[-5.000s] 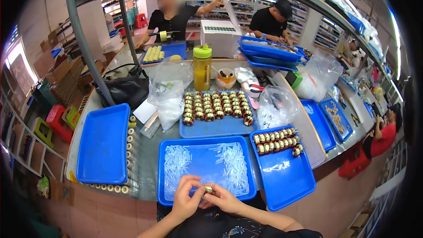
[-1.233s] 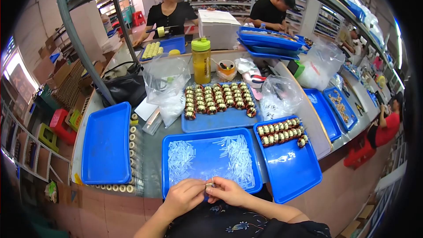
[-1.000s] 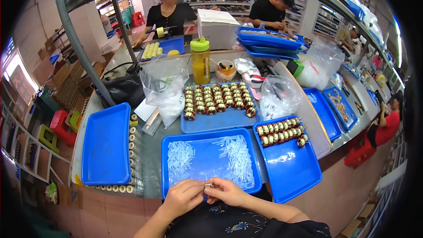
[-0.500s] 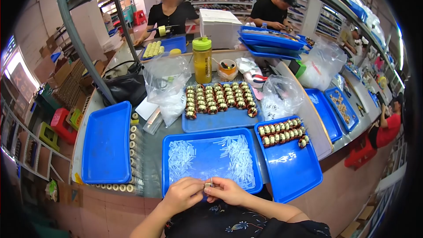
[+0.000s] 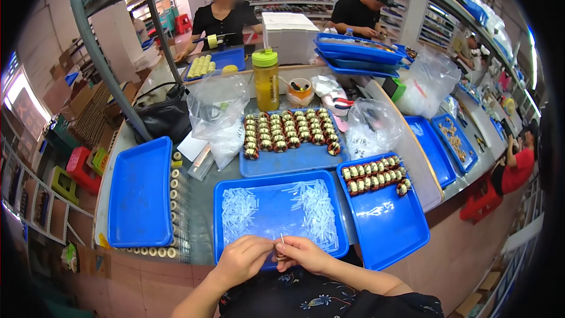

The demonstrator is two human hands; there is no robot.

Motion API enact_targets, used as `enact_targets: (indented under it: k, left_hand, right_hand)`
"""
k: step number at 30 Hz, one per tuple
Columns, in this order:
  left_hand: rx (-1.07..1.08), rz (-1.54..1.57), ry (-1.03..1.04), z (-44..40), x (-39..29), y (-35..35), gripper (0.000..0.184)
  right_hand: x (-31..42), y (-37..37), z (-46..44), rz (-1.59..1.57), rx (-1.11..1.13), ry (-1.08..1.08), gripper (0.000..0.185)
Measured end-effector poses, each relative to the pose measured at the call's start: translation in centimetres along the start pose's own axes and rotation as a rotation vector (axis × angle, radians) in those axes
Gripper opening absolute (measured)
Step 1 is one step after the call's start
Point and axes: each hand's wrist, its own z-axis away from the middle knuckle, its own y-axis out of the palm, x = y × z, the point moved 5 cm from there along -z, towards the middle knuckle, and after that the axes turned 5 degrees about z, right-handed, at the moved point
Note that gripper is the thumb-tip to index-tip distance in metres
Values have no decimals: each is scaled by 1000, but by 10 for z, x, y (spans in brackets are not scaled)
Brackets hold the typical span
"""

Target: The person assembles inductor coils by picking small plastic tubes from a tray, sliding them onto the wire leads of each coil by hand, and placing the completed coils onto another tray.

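My right hand [image 5: 301, 254] is closed on a small wound coil [image 5: 281, 254], largely covered by the fingers, with a thin light-coloured lead standing up from it. The fingertips of my left hand [image 5: 242, 257] are pinched together right beside the coil; what is between them is hidden. Both hands are over the near edge of a blue tray [image 5: 276, 181]. That tray holds two heaps of short translucent tubes, a left heap [image 5: 238, 209] and a right heap [image 5: 316, 215].
Rows of wound coils [image 5: 288, 129] fill a tray behind; more coils [image 5: 372, 175] sit in the right tray [image 5: 388, 229]. At left are a blue tray [image 5: 139, 200] and pale rings [image 5: 174, 194]. A bottle [image 5: 266, 82] and plastic bags [image 5: 374, 126] stand farther back. Two people work opposite.
The coil has turned in my right fingers, and its thin lead now stands more clearly upright. My left hand stays pinched beside it. The whole view has shifted slightly.
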Motion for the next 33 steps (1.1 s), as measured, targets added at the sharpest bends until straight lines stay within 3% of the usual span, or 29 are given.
enact_targets:
  k: [10, 15, 19, 24, 33]
  left_hand:
    - [3, -113, -2, -2, -11, -5, 20]
    - [-138, -145, 63, -20, -41, -66, 21]
    - [-237, 169, 178, -46, -95, -122, 13]
    - [-403, 311, 513, -85, -143, -135, 14]
    - [-301, 416, 560, -88, -169, -107, 8]
  right_hand:
    - [-3, 1, 0, -57, 45, -16, 35]
    - [10, -1, 6, -13, -35, -35, 37]
    - [13, 2, 13, -13, -121, -42, 38]
    - [-5, -1, 17, -66, -43, -2, 36]
    - [-9, -7, 20, -105, -72, -1, 35]
